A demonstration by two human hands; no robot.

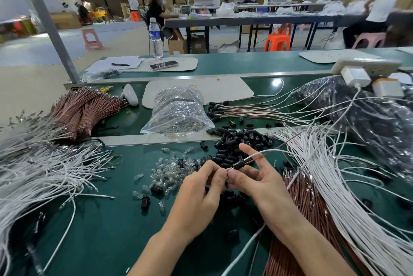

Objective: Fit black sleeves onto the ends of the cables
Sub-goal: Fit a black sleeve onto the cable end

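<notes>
The left hand point(199, 193) pinches the tips of the cables point(256, 157), its grip pressed together. At its 2 o'clock the black sleeve point(238, 164) rides them, over the right hand point(254, 178). Best to pull straight, with the sleeve steadied. Whether the right grip pinches the sleeve or just cradles it, I cannot tell.

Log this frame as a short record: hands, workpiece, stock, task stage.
left hand: pinches the tips of the cable pair
right hand: holds the cable pair behind the sleeve
black sleeve: threaded on the pair, near the tips
loose sleeves: pile beyond the hands
clear bulbs: scattered left of the hands
stage: sleeve on the pair; whether fully seated, cannot tell
</notes>
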